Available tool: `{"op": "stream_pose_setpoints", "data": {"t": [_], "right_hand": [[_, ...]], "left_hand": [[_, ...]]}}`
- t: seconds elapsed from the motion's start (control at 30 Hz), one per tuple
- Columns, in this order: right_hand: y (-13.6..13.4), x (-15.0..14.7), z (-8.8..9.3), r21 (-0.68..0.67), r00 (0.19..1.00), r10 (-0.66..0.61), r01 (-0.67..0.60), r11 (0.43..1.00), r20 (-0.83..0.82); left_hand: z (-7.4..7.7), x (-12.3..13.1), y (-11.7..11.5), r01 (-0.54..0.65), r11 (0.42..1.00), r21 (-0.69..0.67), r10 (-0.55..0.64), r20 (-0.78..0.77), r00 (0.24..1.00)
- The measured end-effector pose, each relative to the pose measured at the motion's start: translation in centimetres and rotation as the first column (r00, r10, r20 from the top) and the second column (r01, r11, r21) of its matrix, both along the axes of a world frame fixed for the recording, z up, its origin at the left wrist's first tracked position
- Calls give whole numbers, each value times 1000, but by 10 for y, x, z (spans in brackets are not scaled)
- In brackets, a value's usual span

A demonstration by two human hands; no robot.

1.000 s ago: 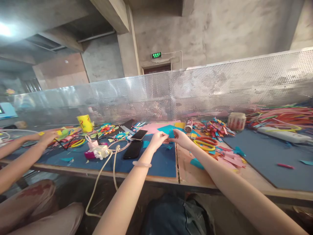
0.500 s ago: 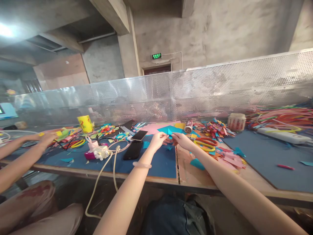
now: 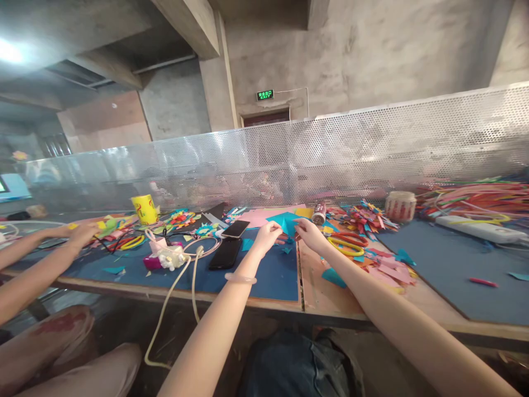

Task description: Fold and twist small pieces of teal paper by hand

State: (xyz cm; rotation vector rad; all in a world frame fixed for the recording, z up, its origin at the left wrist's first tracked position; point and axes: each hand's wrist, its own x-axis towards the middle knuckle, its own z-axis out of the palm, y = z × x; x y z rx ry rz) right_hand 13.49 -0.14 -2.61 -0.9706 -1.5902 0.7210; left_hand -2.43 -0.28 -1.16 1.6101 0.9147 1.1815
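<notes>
head view: held a small blue paper (image 3: 289, 226) in a narrow two-handed pinch, with the left hand (image 3: 266, 237) at its left end and the right hand (image 3: 311, 234) at its right, both about equally near. stretched it crosswise between the two, seemingly with the long axis along the near edge of the desk (image 3: 314, 292); could not tell its exact outline against the larger blue sheet (image 3: 274, 218) behind. kept it raised by the right edge of the blue mat (image 3: 268, 281), with the black phone (image 3: 225, 255) well to the left and the can (image 3: 319, 214) just beyond the right hand, toward the desk's far edge. compared with half a second earlier, had drawn both hands slightly farther apart and apparently spread the paper wider, instead of showing one upright point.
</notes>
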Motion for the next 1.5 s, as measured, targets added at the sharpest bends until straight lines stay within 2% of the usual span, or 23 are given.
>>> {"op": "stream_pose_setpoints", "data": {"t": [0.17,0.27,0.4,0.67,1.03,1.27,1.5], "right_hand": [[0,3,-2,80,1000,15,-17,997,23],[0,4,-3,121,998,13,-20,992,66],[3,3,-4,146,995,-3,-11,989,97],[5,2,-5,130,999,-32,33,991,-9],[0,-2,-5,171,999,-16,9,985,38],[-5,-2,2,125,997,5,6,992,-82],[-15,-3,10,188,997,26,-40,981,78]], "left_hand": [[-1,1,1,-38,999,-7,38,-5,999],[-2,2,1,-71,996,48,71,-7,997],[-4,1,2,-19,991,134,23,-31,999],[-3,0,2,22,977,213,-6,-77,997],[0,2,0,-30,986,167,29,11,1000],[-2,0,3,-31,962,273,50,-63,997],[-8,-2,17,-49,955,293,48,11,999]]}}
